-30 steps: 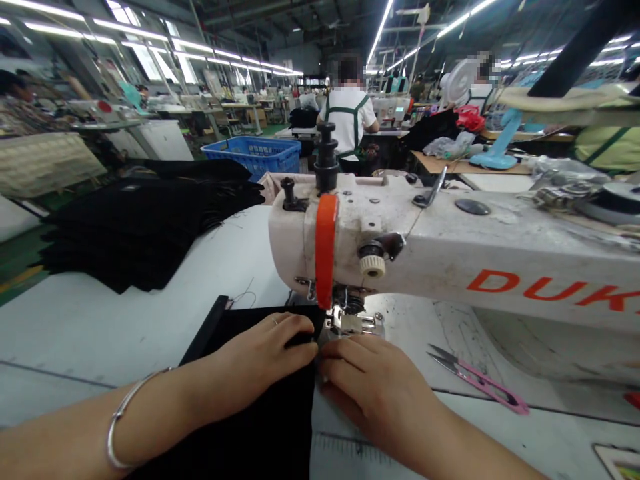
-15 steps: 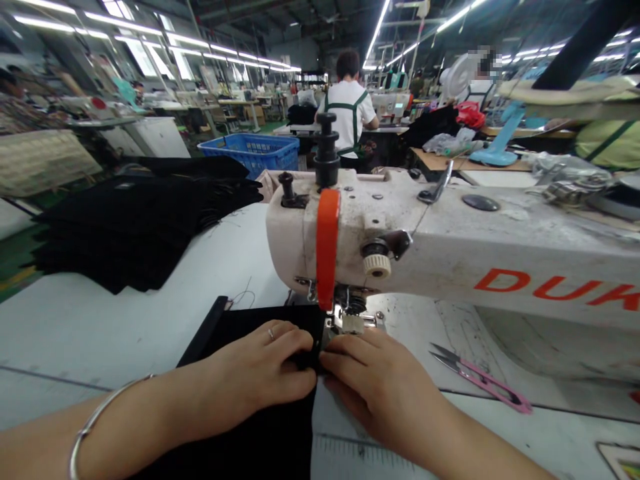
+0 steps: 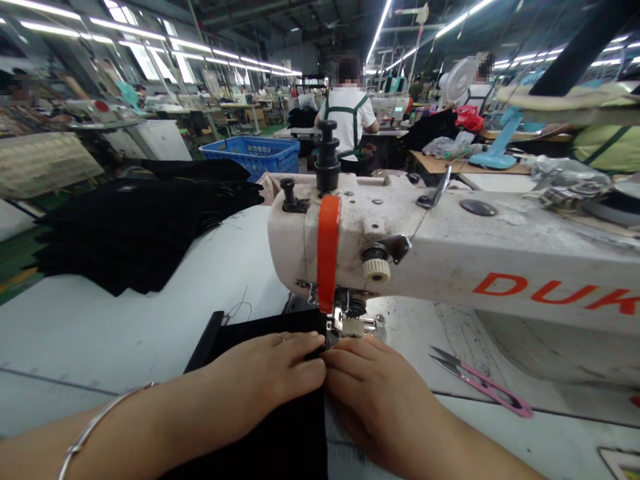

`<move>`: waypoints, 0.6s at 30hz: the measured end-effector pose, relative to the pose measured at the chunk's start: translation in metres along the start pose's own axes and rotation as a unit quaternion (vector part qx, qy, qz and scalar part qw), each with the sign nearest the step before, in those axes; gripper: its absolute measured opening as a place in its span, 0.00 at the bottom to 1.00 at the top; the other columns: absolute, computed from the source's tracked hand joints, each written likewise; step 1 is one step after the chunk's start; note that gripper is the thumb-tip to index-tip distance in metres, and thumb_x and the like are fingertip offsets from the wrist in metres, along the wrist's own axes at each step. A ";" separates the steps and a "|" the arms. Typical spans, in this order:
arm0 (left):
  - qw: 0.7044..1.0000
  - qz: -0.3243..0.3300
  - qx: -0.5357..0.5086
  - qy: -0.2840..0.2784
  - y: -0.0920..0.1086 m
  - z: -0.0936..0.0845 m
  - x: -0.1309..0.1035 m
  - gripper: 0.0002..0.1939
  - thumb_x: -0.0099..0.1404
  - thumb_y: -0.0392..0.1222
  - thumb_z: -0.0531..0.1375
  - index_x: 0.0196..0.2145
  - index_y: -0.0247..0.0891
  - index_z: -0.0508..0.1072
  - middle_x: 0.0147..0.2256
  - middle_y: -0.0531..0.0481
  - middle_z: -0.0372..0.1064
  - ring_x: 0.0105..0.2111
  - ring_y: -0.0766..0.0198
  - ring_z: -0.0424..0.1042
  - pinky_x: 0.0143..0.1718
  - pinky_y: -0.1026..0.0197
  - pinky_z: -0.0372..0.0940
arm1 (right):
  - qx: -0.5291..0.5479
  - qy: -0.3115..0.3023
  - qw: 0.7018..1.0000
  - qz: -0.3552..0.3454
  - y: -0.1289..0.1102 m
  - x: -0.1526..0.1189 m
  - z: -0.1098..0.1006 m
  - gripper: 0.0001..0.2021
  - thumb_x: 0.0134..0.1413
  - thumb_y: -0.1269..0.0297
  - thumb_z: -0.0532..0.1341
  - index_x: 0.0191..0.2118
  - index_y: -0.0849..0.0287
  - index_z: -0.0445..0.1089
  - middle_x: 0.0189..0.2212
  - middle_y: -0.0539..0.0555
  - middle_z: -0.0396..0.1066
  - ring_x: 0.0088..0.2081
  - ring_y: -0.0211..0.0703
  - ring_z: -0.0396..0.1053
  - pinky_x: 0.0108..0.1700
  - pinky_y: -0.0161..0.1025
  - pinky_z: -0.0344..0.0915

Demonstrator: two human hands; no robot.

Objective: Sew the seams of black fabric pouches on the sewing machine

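Fingers point(image 3: 306, 345) of the left hand point(image 3: 265, 373) rest bent on black cloth point(image 3: 287, 440), thumb and forefinger slightly apart near its right edge. The right hand point(image 3: 377, 383) meets that edge, fingers curled close together; from here I can't tell whether they pinch it. The cloth lies on the table point(image 3: 240, 257), its far end by the presser foot of the sewing machine point(image 3: 440, 243). Pink-handled snips point(image 3: 493, 390) lie right of the right hand. A dark fabric stack point(image 3: 120, 227) fills the table's far left edge; beyond are a blue basket point(image 3: 283, 160) and a seated co-worker point(image 3: 345, 123).
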State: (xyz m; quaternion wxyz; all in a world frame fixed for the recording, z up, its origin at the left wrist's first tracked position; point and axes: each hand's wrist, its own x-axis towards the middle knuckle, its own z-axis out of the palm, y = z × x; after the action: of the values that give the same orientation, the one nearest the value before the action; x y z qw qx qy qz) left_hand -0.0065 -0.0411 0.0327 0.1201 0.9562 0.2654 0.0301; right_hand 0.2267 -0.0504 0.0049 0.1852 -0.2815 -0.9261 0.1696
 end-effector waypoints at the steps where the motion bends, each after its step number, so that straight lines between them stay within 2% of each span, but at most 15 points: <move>1: 1.000 0.003 0.008 -0.004 0.003 0.001 0.002 0.16 0.69 0.28 0.55 0.52 0.38 0.70 0.61 0.41 0.66 0.61 0.54 0.65 0.61 0.52 0.64 | 0.005 0.001 1.000 -0.003 -0.001 0.000 0.001 0.08 0.57 0.73 0.60 0.42 0.56 0.70 0.43 0.50 0.74 0.47 0.46 0.69 0.50 0.46 0.67; 4: 0.999 0.014 0.028 0.003 0.008 0.003 0.005 0.11 0.69 0.31 0.57 0.48 0.35 0.71 0.59 0.36 0.68 0.59 0.51 0.68 0.59 0.51 0.66 | 0.009 0.019 0.999 -0.026 -0.003 0.001 0.004 0.07 0.55 0.74 0.60 0.39 0.57 0.71 0.40 0.51 0.74 0.45 0.46 0.70 0.47 0.44 0.69; 9: 0.999 0.023 0.017 0.022 0.002 0.004 0.005 0.12 0.69 0.30 0.56 0.49 0.38 0.70 0.58 0.41 0.69 0.58 0.54 0.69 0.60 0.53 0.66 | 0.005 0.045 0.998 -0.043 -0.004 0.002 0.009 0.05 0.57 0.73 0.59 0.36 0.57 0.71 0.37 0.52 0.74 0.42 0.46 0.71 0.43 0.43 0.70; 15: 0.998 0.031 -0.020 0.042 -0.017 -0.002 0.021 0.15 0.70 0.26 0.53 0.51 0.36 0.70 0.57 0.40 0.70 0.59 0.56 0.68 0.61 0.52 0.64 | -0.003 0.031 1.000 -0.007 -0.003 0.002 0.010 0.09 0.57 0.75 0.56 0.40 0.58 0.72 0.43 0.55 0.74 0.47 0.50 0.69 0.49 0.47 0.70; 17: 0.998 -0.003 -0.042 0.040 -0.016 -0.005 0.018 0.16 0.72 0.28 0.51 0.55 0.34 0.67 0.57 0.39 0.69 0.59 0.57 0.68 0.61 0.52 0.63 | -0.005 0.035 0.999 0.010 -0.004 0.001 0.009 0.13 0.56 0.76 0.55 0.45 0.60 0.72 0.48 0.57 0.73 0.51 0.51 0.68 0.54 0.49 0.68; 18: 0.998 -0.028 -0.041 0.038 -0.011 -0.005 0.013 0.18 0.73 0.32 0.52 0.59 0.33 0.64 0.59 0.37 0.68 0.59 0.55 0.68 0.61 0.51 0.63 | -0.004 0.037 0.999 0.013 -0.004 0.000 0.007 0.16 0.55 0.76 0.54 0.48 0.61 0.71 0.52 0.59 0.71 0.54 0.52 0.66 0.57 0.50 0.66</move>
State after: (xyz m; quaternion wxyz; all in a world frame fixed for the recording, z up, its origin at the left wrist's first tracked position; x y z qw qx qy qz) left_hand -0.0017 -0.0238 0.0352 0.1496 0.9409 0.2947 0.0742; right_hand 0.2212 -0.0551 0.0004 0.2163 -0.2999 -0.9156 0.1578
